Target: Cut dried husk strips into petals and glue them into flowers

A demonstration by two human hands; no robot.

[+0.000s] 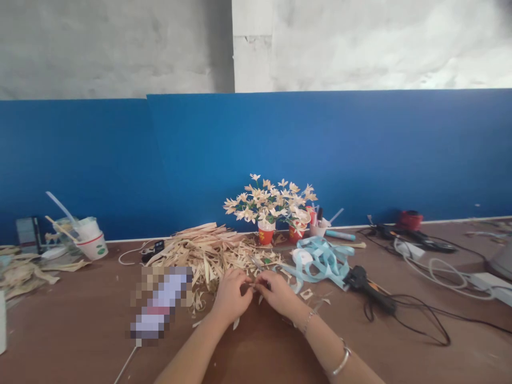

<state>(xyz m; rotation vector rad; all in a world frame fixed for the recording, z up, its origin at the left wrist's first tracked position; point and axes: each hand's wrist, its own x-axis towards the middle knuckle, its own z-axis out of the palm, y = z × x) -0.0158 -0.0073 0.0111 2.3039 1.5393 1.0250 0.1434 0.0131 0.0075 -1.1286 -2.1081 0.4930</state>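
My left hand [233,297] and my right hand [278,294] meet over the brown table, fingertips pinched close together. Something small and pale is between them, too small to make out. Just behind and to the left lies a heap of dry, straw-coloured husk strips [212,250]. Beyond my hands, pale flowers [272,200] on green stems stand in red and white cups [266,233]. A tangle of light blue ribbon [322,261] lies to the right, beside a white roll [302,257].
A blurred-out phone-like object [162,304] with a cable lies left. A black tool [370,290] with cords lies right, near white cables and a power strip [492,285]. A white cup [93,245] stands far left. Blue panels [320,138] rise behind the table.
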